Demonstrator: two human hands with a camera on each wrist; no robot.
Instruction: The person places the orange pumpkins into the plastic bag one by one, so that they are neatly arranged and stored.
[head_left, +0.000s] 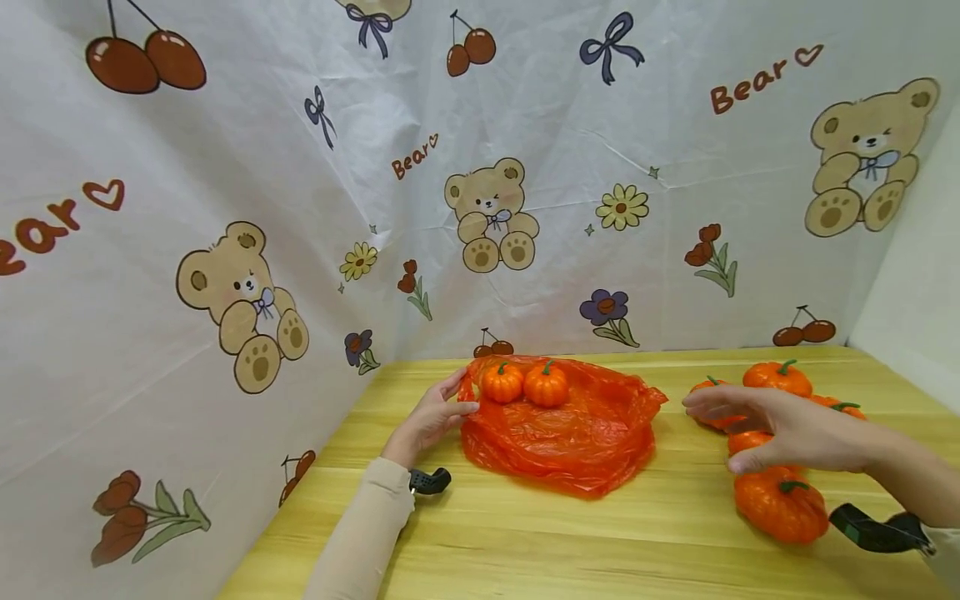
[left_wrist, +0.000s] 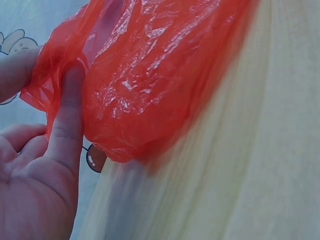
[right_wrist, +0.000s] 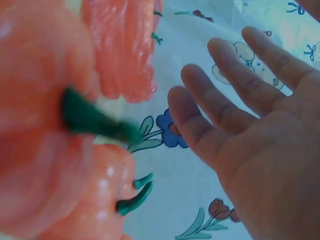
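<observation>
A red plastic bag [head_left: 558,446] lies spread with its mouth open on the wooden table. Two small orange toy pumpkins, a left one [head_left: 502,383] and a right one [head_left: 547,387], sit side by side at its back left. My left hand [head_left: 429,423] holds the bag's left edge; in the left wrist view the thumb [left_wrist: 67,125] presses into the red film. Over the group of pumpkins on the right hovers my right hand [head_left: 806,429], fingers extended and nothing in its grasp. It partly hides several pumpkins, while the nearest pumpkin [head_left: 782,507] shows well.
More pumpkins stand behind the right hand, among them a back one [head_left: 776,379] and a right one [head_left: 838,407]. A white cloth printed with bears [head_left: 491,217] hangs behind and to the left of the table [head_left: 525,533]. A pale wall [head_left: 918,317] borders the right.
</observation>
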